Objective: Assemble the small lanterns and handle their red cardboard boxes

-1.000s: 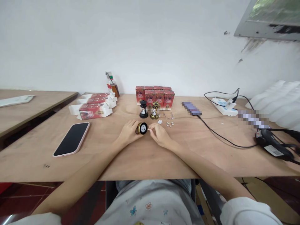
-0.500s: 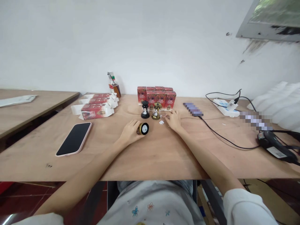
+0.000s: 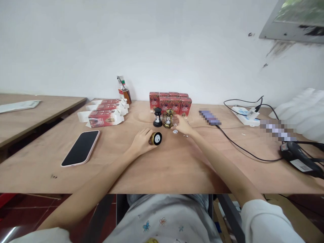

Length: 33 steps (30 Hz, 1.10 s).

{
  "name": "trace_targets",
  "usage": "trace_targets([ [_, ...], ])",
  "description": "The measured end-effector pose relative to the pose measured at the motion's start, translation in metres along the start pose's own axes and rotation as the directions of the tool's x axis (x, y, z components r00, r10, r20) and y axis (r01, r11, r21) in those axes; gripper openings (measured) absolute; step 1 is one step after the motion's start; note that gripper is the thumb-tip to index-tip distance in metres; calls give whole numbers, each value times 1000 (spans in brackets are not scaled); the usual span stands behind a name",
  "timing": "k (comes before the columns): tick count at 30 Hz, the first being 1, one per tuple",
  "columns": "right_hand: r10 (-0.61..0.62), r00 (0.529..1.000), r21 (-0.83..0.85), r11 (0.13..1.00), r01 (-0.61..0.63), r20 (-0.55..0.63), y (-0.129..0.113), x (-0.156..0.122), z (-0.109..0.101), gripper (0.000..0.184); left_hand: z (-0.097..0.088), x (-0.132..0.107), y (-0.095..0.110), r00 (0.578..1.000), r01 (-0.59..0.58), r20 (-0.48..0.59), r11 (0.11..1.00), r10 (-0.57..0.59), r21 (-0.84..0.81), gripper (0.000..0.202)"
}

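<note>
My left hand (image 3: pixel 141 140) is closed round a small gold lantern (image 3: pixel 152 138) lying on its side, its round base with a white disc turned towards me. A black toy lantern (image 3: pixel 157 118) stands upright on the table, and beside it stands another gold lantern (image 3: pixel 168 119). My right hand (image 3: pixel 181 125) is at the right side of that standing gold lantern, thumb and fingers apart; whether they touch it I cannot tell. Small white scraps (image 3: pixel 175 131) lie under and beside my right hand.
Several red boxes (image 3: pixel 185 105) stand behind the lanterns. Opened red boxes (image 3: pixel 103 118) lie at the left, with a phone (image 3: pixel 81 148) in front and a bottle (image 3: pixel 126 96) behind. At the right are another phone (image 3: pixel 210 117), a power strip (image 3: pixel 244 115) and a cable (image 3: pixel 243 152).
My right hand has moved left and a little away from me, from the table beside the scraps to the standing gold lantern. My left hand still holds its lantern in place.
</note>
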State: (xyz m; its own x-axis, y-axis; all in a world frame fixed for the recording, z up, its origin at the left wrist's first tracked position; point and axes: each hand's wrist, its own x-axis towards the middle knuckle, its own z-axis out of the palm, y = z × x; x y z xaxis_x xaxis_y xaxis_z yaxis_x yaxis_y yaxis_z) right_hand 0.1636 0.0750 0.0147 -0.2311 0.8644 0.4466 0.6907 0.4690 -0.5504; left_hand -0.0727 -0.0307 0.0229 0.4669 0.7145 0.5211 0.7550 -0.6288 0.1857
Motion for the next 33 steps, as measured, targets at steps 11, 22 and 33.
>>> trace_targets([
  [11,140,956,377,926,-34,-258,-42,-43,19,35,1,-1,0,999,8,-37,999,-6,52,31],
  [22,-311,931,241,904,352,-193,-79,-97,9,17,0,-2,10,997,-81,-9,989,83,126,29],
  [33,-294,952,336,891,306,-89,-80,-98,10,16,3,-3,7,993,-115,29,975,111,190,32],
])
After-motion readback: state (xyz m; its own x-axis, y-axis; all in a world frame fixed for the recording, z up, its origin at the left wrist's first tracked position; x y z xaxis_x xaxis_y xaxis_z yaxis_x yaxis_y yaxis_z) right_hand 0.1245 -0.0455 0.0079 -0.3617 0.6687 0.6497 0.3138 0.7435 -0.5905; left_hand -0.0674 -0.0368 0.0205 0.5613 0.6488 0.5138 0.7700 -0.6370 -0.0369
